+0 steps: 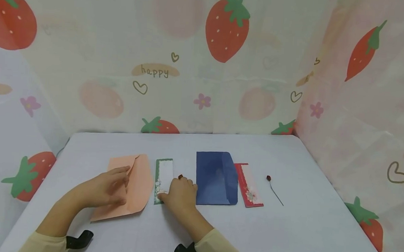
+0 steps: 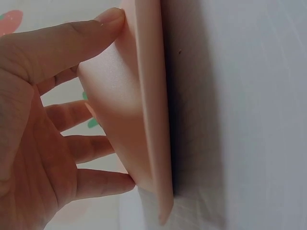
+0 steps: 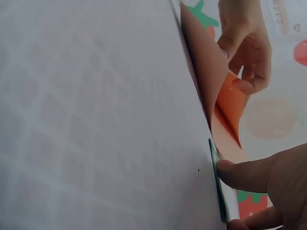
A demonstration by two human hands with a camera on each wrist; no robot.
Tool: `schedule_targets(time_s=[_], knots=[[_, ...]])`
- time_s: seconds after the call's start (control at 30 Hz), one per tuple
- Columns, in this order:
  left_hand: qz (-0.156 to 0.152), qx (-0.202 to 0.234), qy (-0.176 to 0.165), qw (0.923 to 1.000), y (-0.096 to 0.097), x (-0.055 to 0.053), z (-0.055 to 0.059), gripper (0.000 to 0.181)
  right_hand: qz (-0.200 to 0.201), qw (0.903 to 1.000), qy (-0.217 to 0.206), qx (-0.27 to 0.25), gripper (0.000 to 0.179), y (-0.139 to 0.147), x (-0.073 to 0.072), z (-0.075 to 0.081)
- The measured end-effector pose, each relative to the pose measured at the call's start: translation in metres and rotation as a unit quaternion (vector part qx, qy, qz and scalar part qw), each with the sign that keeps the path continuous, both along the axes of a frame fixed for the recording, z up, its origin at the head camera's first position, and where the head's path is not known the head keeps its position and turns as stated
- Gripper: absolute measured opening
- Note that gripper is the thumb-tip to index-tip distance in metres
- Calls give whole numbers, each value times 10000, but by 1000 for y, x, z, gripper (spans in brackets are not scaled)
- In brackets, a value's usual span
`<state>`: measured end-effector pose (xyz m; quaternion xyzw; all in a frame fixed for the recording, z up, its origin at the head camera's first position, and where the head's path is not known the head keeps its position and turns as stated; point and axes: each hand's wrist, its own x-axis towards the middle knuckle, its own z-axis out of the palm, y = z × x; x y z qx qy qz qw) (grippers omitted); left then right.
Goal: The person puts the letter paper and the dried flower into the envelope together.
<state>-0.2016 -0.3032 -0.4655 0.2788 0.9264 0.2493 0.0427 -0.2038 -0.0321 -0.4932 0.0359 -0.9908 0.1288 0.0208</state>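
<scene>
Toward the counter's (image 1: 306,230) left edge, the left hand (image 1: 105,188) pinches a peach envelope (image 1: 140,189) between thumb and spread fingers; midway between the side edges, the right hand (image 1: 182,196), fingers curled, grips a green-bordered card (image 1: 166,173).

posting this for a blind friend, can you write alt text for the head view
A person's left grip holds a peach envelope and the right grip a green-edged card on a white table. Further right lie a blue envelope, a red-edged card and a thin-stemmed flower, with strawberry-print backdrop behind.
</scene>
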Motion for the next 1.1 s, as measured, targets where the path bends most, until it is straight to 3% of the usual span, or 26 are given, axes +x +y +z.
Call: schedule_targets(time_s=[0.17,0.43,0.67,0.83,1.03,1.1], knots=[[-32,58,6,10000,2,-1,-4,32,-148,9992,-9,-370,54,2,1,-3],[-14,55,66,10000,2,4,0,33,-87,9950,154,-982,64,1,5,-1],[-56,50,108,9999,2,2,0,33,32,9846,-294,-1723,63,9,-1,1],[-40,-7,63,10000,1,2,1,32,150,9650,-778,-2502,53,15,-6,4],[-60,10,30,10000,0,2,3,31,412,9227,-1527,-3515,38,23,-12,11],[-67,3,19,10000,0,2,4,31,451,9133,-1651,-3697,38,26,-14,13]])
